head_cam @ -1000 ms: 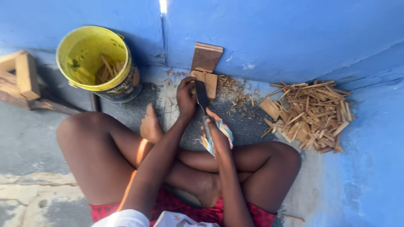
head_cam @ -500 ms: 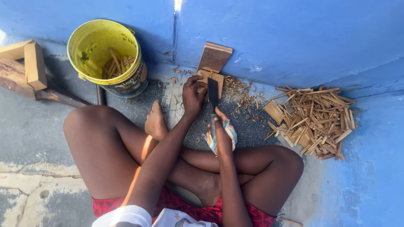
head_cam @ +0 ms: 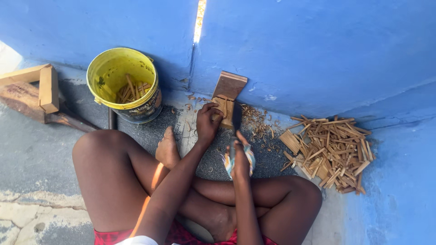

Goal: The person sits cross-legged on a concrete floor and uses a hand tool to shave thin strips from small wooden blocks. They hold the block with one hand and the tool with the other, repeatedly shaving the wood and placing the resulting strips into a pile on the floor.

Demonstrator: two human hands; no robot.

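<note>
While both hands (head_cam: 222,140) stay clamped, left on wood piece (head_cam: 222,110), right on knife (head_cam: 236,121), nothing has shifted.

Bright daylight, soft shadows – sharp pic, glare thru wall gap (head_cam: 199,20).

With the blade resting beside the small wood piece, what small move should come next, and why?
Probably press the blade down along the small wood piece, to split off a thin strip. The left hand holds that piece upright on the wooden block, and the right hand grips the cloth-wrapped handle with the blade at the piece's right edge. Shavings lie about.
</note>
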